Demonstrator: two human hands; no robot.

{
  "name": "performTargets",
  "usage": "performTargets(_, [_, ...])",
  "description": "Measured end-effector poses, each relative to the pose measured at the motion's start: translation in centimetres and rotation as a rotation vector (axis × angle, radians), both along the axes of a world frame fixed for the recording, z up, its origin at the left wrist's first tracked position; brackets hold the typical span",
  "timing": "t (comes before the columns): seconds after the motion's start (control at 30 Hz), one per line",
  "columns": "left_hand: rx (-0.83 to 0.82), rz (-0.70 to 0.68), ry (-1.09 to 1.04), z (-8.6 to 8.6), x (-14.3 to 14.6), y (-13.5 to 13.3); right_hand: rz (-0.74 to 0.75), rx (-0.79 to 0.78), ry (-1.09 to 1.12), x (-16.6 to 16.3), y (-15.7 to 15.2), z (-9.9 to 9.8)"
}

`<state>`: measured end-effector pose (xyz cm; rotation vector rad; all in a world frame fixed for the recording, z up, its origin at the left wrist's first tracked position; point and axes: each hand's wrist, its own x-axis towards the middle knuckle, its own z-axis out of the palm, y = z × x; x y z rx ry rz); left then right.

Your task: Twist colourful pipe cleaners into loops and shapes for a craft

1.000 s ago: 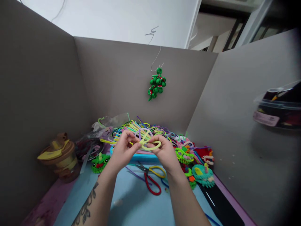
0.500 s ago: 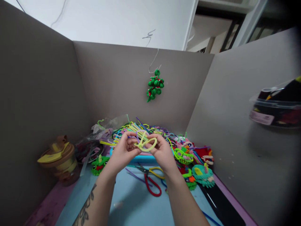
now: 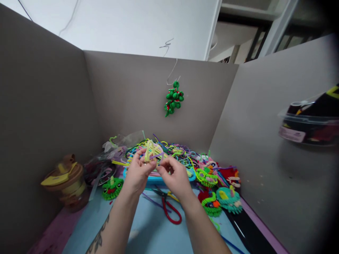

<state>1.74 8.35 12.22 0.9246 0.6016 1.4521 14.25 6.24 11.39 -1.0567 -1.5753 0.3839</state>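
Observation:
My left hand (image 3: 138,173) is closed on a bent pale yellow pipe cleaner (image 3: 149,149), its loops standing up above the thumb and fingers. A purple strand (image 3: 158,155) crosses the yellow loops on the right side. Close beside it, my right hand (image 3: 173,175) has thumb and forefinger pinched together by the lower end of the loops. What lies between those fingertips is too small to make out. Under my hands, scissors with red and yellow handles (image 3: 169,211) lie on the blue mat (image 3: 153,236), partly covered by my right hand.
A blue tray (image 3: 159,181) heaped with pipe cleaners stands behind my hands. Fuzzy figures, one green (image 3: 112,188) at left and one teal (image 3: 229,199) at right, flank it. A brown-lidded cup (image 3: 69,183) stands far left. Grey panels (image 3: 127,91) enclose three sides.
The yellow loops have turned upright and shifted left with my left hand. My right hand has let go of the wide right loop and now pinches lower down.

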Motion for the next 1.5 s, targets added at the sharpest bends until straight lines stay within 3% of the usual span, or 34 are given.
performTargets(0.23, [0.041, -0.069, -0.057, 0.1, 0.1, 0.0, 0.048, -0.118, -0.001, -0.3, 0.1, -0.1])
performTargets(0.47, [0.1, -0.315, -0.108, 0.5, -2.1, -0.2, -0.018, -0.154, 0.032, 0.1, 0.4, 0.0])
performTargets(0.67, [0.139, -0.226, -0.189, 0.2, -2.4, 0.4, 0.041, -0.19, -0.008, -0.6, 0.5, -0.3])
performTargets(0.93, [0.182, -0.196, -0.286, 0.0, -3.3, 0.5, 0.208, -0.289, -0.268, -1.0, 0.4, -0.8])
performTargets(1.17, [0.099, -0.113, -0.28, 0.5, -3.0, 0.6, 0.638, -0.303, -0.601, -0.7, -0.5, -1.1])
performTargets(1.23, [0.074, -0.098, -0.272, 0.5, -2.8, 0.7, 0.566, -0.299, -0.536, -0.4, -0.5, -0.9])
performTargets(1.33, [0.056, -0.072, -0.231, 0.4, -2.4, 0.7, 0.301, -0.241, -0.34, 0.1, -0.3, -0.3])
performTargets(1.5, [0.037, -0.1, -0.174, 0.4, -1.4, 0.2, -0.106, 0.07, -0.058, 0.3, -0.1, 0.5])
